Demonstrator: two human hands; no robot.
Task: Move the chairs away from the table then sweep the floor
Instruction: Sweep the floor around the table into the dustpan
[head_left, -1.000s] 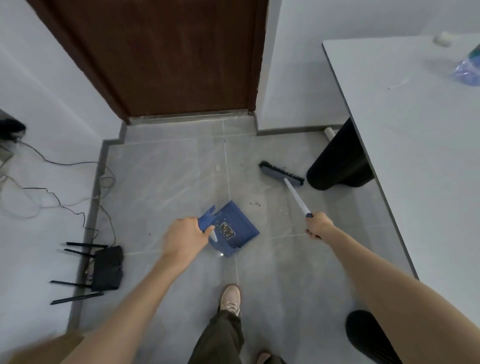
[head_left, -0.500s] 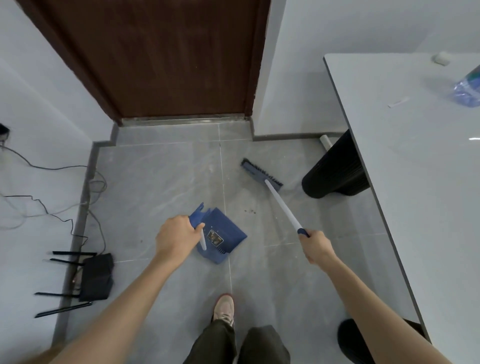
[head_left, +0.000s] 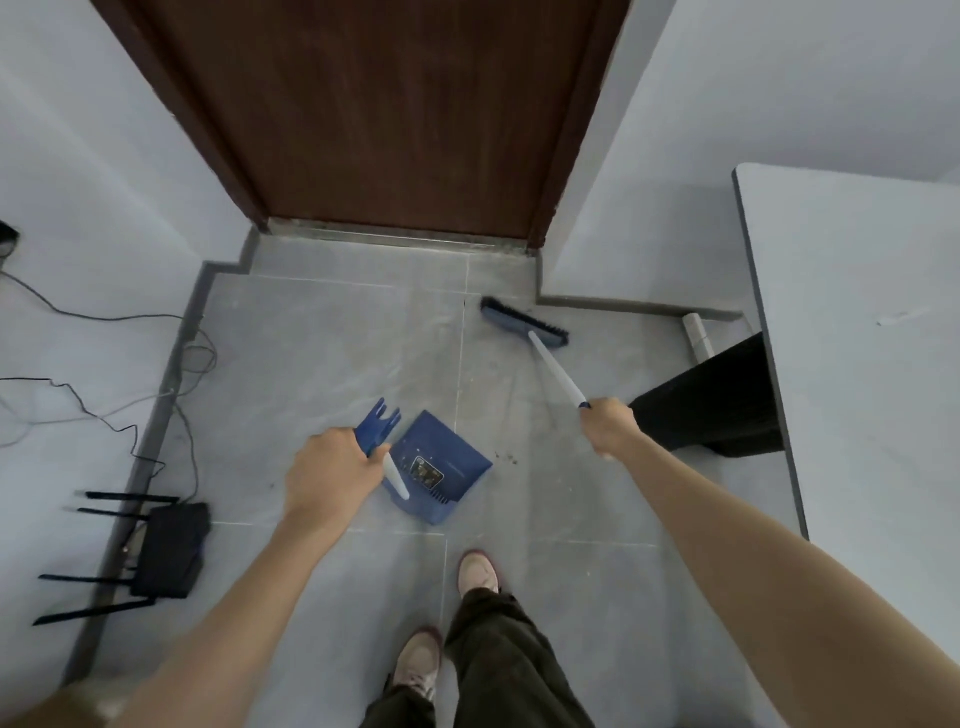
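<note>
**Broom** (head_left: 524, 323): the head lies on the floor (head_left: 322, 364) at 1 o'clock from frame centre, close to the wall corner beside the door (head_left: 384, 114). Its white handle slants down toward 4 o'clock into the right hand (head_left: 610, 428), which is clenched round the blue end. Judgement: the head is set beyond the dirt so that a pull back will carry it to the pan.

**Dustpan** (head_left: 447, 467): blue, at frame centre. The left hand (head_left: 332, 470) is wrapped round the top of its upright handle, beside the forked clip. The open side seems to face 2 o'clock, toward the broom. I cannot tell whether the lip sits flat on the tile.

**Dirt:** dark specks (head_left: 506, 457) lie at 3 o'clock, just beside the pan's corner and not yet inside it.

**Chairs:** none in view.

**Surroundings:**
- The bench (head_left: 857, 312) fills 3 o'clock, with a black object (head_left: 717, 410) under its edge, near the right hand. It would limit a wide backswing.
- A white tube (head_left: 696, 335) lies along the wall behind that object.
- A router (head_left: 169, 551) sits at 8 o'clock, with loose cables (head_left: 104, 410) at 9 o'clock along the skirting. They are well apart from the pan, but bristles sweeping that way could snag them.
- The person's shoes (head_left: 478, 571) stand at 6 o'clock, near the pan.
</note>
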